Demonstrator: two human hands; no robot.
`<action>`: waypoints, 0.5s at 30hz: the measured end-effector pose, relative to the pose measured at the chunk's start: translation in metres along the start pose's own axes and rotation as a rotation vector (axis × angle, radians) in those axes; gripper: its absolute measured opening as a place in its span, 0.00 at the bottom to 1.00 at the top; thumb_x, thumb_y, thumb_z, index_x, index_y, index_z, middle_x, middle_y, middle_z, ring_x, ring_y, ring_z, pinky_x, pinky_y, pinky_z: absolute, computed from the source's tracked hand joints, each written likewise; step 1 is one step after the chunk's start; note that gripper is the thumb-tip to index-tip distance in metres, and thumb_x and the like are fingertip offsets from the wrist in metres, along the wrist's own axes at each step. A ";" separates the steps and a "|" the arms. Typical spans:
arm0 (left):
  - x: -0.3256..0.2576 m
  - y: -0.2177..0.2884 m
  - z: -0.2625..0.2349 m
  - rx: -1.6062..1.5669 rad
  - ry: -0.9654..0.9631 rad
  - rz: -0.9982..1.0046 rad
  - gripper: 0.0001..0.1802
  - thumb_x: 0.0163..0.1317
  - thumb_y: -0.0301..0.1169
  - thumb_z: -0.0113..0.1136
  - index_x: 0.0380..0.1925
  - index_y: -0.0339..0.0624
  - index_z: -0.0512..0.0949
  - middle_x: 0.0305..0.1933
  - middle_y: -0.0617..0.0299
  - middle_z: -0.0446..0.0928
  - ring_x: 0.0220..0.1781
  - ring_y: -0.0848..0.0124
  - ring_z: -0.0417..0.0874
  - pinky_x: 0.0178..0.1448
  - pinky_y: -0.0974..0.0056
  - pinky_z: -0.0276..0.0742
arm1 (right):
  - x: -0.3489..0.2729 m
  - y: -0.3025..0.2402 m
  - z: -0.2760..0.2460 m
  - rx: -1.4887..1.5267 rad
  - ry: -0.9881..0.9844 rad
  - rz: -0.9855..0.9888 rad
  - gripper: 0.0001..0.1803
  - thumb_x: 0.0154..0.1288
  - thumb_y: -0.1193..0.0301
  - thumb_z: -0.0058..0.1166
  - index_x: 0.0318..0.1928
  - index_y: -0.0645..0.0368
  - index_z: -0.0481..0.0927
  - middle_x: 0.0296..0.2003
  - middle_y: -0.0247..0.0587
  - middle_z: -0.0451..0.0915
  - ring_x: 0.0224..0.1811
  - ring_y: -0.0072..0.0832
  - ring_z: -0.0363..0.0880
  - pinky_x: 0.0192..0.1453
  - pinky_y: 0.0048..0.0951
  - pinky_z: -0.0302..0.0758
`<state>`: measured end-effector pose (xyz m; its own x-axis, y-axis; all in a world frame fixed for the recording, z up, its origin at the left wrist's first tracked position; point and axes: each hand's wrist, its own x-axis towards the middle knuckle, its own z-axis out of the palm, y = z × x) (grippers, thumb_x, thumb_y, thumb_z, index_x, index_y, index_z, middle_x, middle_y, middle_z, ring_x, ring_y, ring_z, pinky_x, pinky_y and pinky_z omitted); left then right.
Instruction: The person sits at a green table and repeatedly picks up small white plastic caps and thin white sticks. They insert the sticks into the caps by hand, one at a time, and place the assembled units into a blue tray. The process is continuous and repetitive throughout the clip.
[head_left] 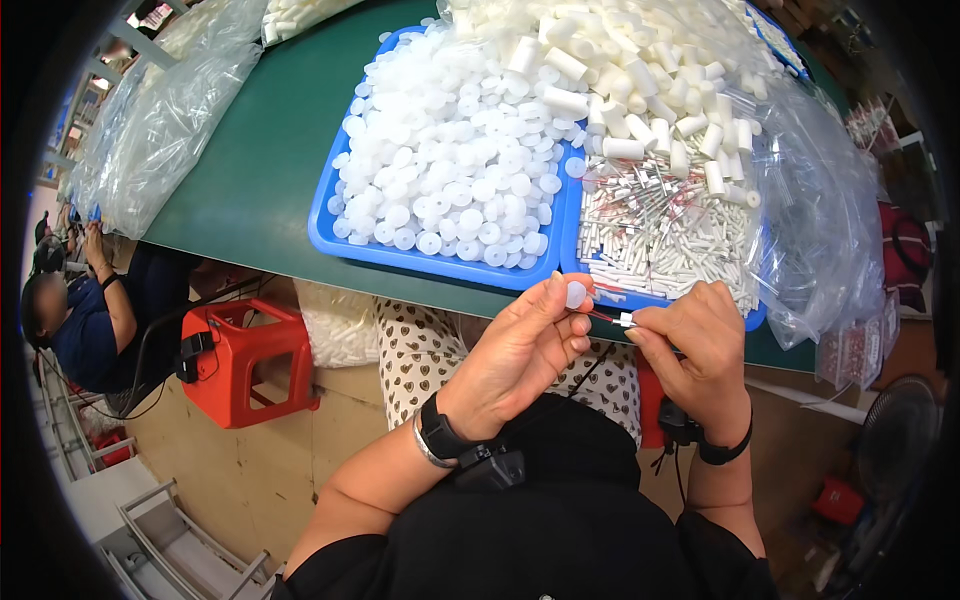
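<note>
My left hand (528, 345) pinches a small round white cap (576, 293) between thumb and fingertips, just below the table edge. My right hand (695, 345) grips a thin red-and-white stick (612, 318) whose tip points toward the cap and nearly touches my left fingers. Above the hands, a blue tray (330, 235) is heaped with white round caps (450, 160). Beside it on the right, another blue tray (600, 292) is piled with thin white sticks (665, 225) and short white tubes (640, 90).
The trays rest on a green table (255, 150). Clear plastic bags (160, 120) of parts lie at the left and a crumpled bag (815, 210) at the right. A red stool (245, 360) stands below. Another person (80, 320) sits at far left. A fan (895, 435) stands at lower right.
</note>
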<state>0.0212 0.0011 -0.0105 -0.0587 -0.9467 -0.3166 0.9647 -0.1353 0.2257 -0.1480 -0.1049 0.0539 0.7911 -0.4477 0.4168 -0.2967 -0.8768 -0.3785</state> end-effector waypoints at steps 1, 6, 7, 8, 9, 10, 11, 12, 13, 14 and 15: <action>0.000 0.000 0.000 0.004 0.004 -0.001 0.18 0.74 0.44 0.53 0.51 0.41 0.74 0.42 0.68 0.75 0.40 0.79 0.73 0.47 0.71 0.73 | 0.000 0.000 0.000 0.003 -0.005 0.003 0.07 0.50 0.74 0.69 0.30 0.55 0.82 0.20 0.32 0.72 0.24 0.31 0.67 0.34 0.34 0.61; 0.000 -0.002 -0.002 -0.010 -0.013 -0.018 0.18 0.73 0.44 0.53 0.52 0.41 0.74 0.42 0.68 0.75 0.41 0.79 0.73 0.47 0.71 0.73 | -0.001 0.002 0.004 -0.004 0.007 0.053 0.08 0.51 0.74 0.69 0.31 0.57 0.82 0.21 0.33 0.72 0.24 0.32 0.67 0.34 0.34 0.61; 0.000 -0.002 -0.003 -0.010 -0.016 -0.019 0.18 0.73 0.43 0.53 0.52 0.41 0.74 0.42 0.68 0.75 0.41 0.79 0.74 0.47 0.71 0.73 | -0.002 0.002 0.004 -0.007 0.001 0.047 0.08 0.52 0.74 0.68 0.31 0.57 0.81 0.21 0.33 0.73 0.24 0.32 0.67 0.34 0.34 0.62; 0.000 -0.002 -0.002 -0.002 -0.001 -0.012 0.18 0.73 0.44 0.53 0.52 0.41 0.74 0.42 0.67 0.75 0.40 0.78 0.73 0.46 0.71 0.73 | -0.002 0.003 0.004 -0.010 -0.005 0.042 0.08 0.52 0.74 0.68 0.31 0.57 0.81 0.21 0.33 0.73 0.24 0.32 0.67 0.34 0.34 0.62; 0.000 -0.002 -0.001 0.006 0.015 -0.005 0.18 0.73 0.44 0.53 0.52 0.41 0.74 0.41 0.67 0.75 0.39 0.78 0.73 0.45 0.71 0.72 | -0.002 0.003 0.004 -0.014 -0.011 0.037 0.08 0.52 0.74 0.68 0.31 0.57 0.81 0.21 0.33 0.73 0.24 0.32 0.68 0.34 0.34 0.62; -0.001 -0.003 -0.001 0.014 0.031 0.003 0.19 0.73 0.44 0.53 0.52 0.41 0.74 0.41 0.66 0.75 0.39 0.77 0.73 0.44 0.71 0.72 | -0.002 0.002 0.004 -0.022 -0.010 0.034 0.08 0.52 0.74 0.68 0.31 0.57 0.81 0.21 0.33 0.73 0.24 0.32 0.68 0.34 0.34 0.62; -0.001 -0.003 -0.001 0.046 0.037 0.021 0.18 0.73 0.43 0.54 0.52 0.41 0.74 0.41 0.66 0.75 0.39 0.77 0.73 0.45 0.71 0.72 | -0.002 0.001 0.004 -0.032 -0.010 0.032 0.08 0.52 0.74 0.68 0.31 0.57 0.81 0.21 0.33 0.73 0.24 0.32 0.68 0.34 0.34 0.62; -0.001 -0.004 -0.001 0.077 0.043 0.040 0.17 0.73 0.41 0.55 0.52 0.41 0.75 0.42 0.67 0.76 0.39 0.78 0.74 0.45 0.71 0.73 | -0.002 0.000 0.004 -0.041 -0.010 0.030 0.08 0.52 0.75 0.68 0.31 0.57 0.81 0.21 0.33 0.73 0.24 0.32 0.68 0.34 0.34 0.62; -0.001 -0.004 -0.001 0.108 0.049 0.057 0.17 0.72 0.40 0.56 0.52 0.41 0.75 0.42 0.67 0.76 0.39 0.78 0.75 0.46 0.71 0.73 | -0.002 -0.001 0.003 -0.054 -0.011 0.018 0.08 0.52 0.75 0.68 0.32 0.57 0.81 0.21 0.33 0.73 0.24 0.31 0.68 0.34 0.34 0.62; -0.002 -0.005 -0.001 0.130 0.062 0.070 0.16 0.72 0.39 0.57 0.52 0.41 0.75 0.42 0.67 0.77 0.40 0.78 0.75 0.46 0.72 0.73 | -0.001 -0.002 0.003 -0.067 -0.012 0.005 0.08 0.51 0.75 0.68 0.32 0.57 0.82 0.21 0.33 0.73 0.24 0.31 0.68 0.34 0.34 0.62; -0.002 -0.006 -0.001 0.151 0.075 0.083 0.16 0.71 0.38 0.58 0.52 0.40 0.76 0.43 0.67 0.77 0.40 0.79 0.76 0.47 0.72 0.74 | -0.001 -0.004 0.003 -0.080 -0.013 -0.007 0.08 0.51 0.75 0.68 0.32 0.57 0.82 0.21 0.33 0.73 0.24 0.31 0.69 0.34 0.35 0.62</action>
<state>0.0157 0.0040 -0.0120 0.0442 -0.9326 -0.3581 0.9159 -0.1053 0.3875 -0.1462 -0.1008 0.0523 0.8003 -0.4392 0.4082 -0.3322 -0.8915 -0.3080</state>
